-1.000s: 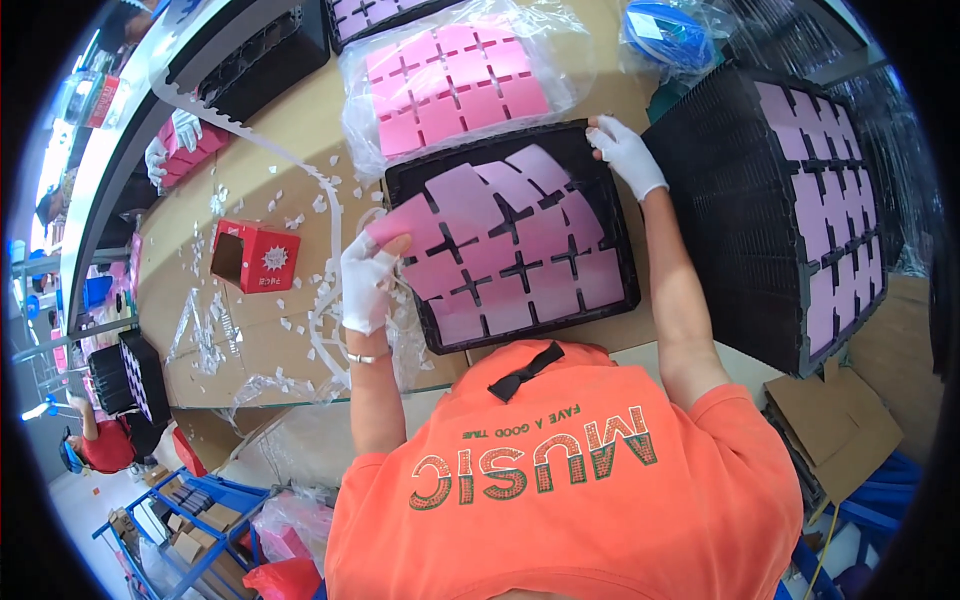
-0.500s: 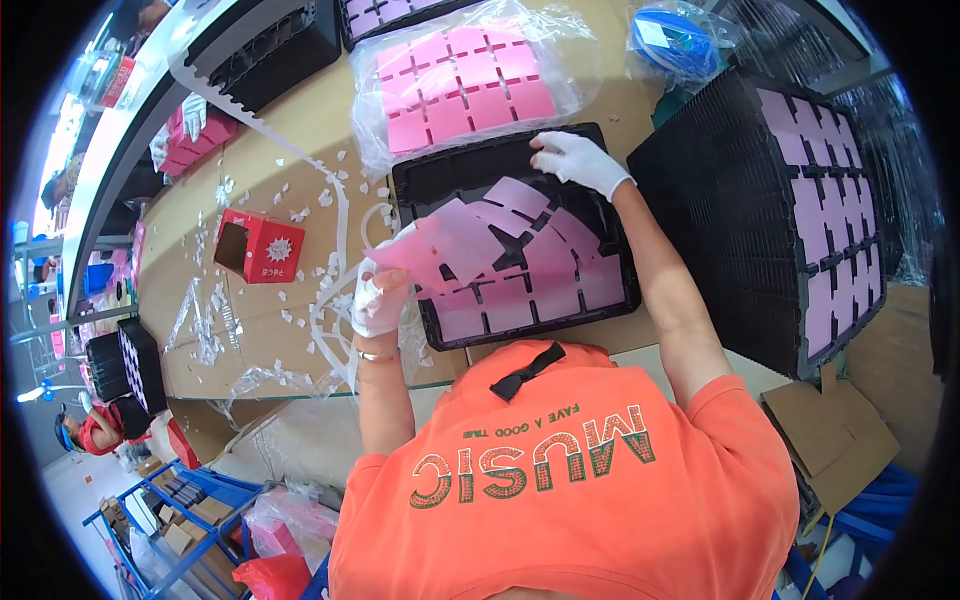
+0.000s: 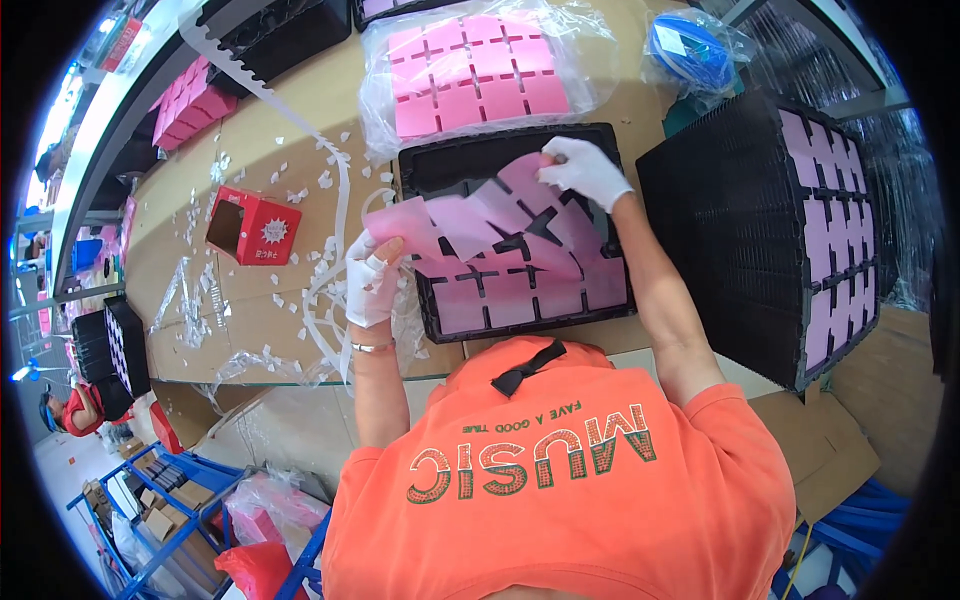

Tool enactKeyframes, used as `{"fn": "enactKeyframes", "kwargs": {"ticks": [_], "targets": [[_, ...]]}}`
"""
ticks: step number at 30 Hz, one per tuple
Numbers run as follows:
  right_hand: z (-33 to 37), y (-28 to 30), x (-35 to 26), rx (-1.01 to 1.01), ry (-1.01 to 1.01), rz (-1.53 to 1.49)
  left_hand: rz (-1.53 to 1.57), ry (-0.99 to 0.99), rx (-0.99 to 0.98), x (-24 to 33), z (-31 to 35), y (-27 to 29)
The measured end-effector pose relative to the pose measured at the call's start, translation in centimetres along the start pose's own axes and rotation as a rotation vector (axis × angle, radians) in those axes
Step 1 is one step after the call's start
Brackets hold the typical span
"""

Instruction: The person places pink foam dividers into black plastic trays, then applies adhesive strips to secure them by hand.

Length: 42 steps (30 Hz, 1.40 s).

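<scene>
A thin pink foam sheet with cross-shaped slots (image 3: pixel 465 228) is lifted and bent over a black plastic tray (image 3: pixel 425 165). My left hand (image 3: pixel 372 280), in a white glove with some fingertips bare, pinches the sheet's left corner. At the sheet's far right corner, my right hand (image 3: pixel 588 172), gloved the same way, grips its edge between thumb and fingers. The near part of the tray shows pink foam (image 3: pixel 505 300) with slots lying flat; where the lifted sheet meets it, I cannot tell. Part of the tray's far floor is bare black.
Beyond the tray, slotted pink foam sheets (image 3: pixel 475 75) lie in a clear plastic bag. Stacked black trays (image 3: pixel 720 220) rise at the right. A red box (image 3: pixel 255 228) and white scraps lie on the cardboard-covered table (image 3: pixel 180 330). A bagged blue roll (image 3: pixel 688 48) sits at the far right.
My right hand has closed on the sheet's far right corner and raised it. The left hand has moved slightly away from me, and the sheet now stretches between both hands.
</scene>
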State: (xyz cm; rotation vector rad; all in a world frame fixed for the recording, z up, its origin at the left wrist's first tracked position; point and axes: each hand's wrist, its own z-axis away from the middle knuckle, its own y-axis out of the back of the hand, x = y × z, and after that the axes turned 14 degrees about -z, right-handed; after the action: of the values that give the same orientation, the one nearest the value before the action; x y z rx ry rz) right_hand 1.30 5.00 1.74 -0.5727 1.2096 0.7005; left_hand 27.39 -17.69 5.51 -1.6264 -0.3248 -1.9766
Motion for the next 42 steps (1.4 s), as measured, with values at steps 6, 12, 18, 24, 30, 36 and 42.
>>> {"fn": "enactKeyframes", "kwargs": {"ticks": [6, 12, 18, 24, 30, 36, 42], "targets": [[9.7, 1.5, -9.4, 0.078, 0.057, -0.167, -0.194, -0.126, 0.001, 4.2, 3.9, -0.5], [13.7, 2.5, -7.6, 0.196, 0.163, -0.31, -0.191, -0.181, 0.084, 4.4, 4.2, -1.0], [8.5, 3.9, -3.8, 0.351, 0.159, -0.196, -0.441, -0.029, 0.227, 2.4, -0.5, -2.4], [2.3, 5.7, 2.1, 0.434, 0.18, -0.081, -0.533, -0.078, 0.181, -2.9, -7.3, -2.2], [-0.7, 6.4, 5.0, 0.498, 0.132, 0.142, -0.754, -0.032, 0.224, -4.8, -10.3, -3.4], [-1.8, 6.6, 5.0, 0.56, 0.121, 0.317, -0.917, -0.044, 0.304, -5.3, -11.5, -3.8], [-2.9, 7.5, 5.7, 0.581, 0.364, 0.636, -1.027, -0.004, 0.284, -4.7, -10.1, -2.2]]}}
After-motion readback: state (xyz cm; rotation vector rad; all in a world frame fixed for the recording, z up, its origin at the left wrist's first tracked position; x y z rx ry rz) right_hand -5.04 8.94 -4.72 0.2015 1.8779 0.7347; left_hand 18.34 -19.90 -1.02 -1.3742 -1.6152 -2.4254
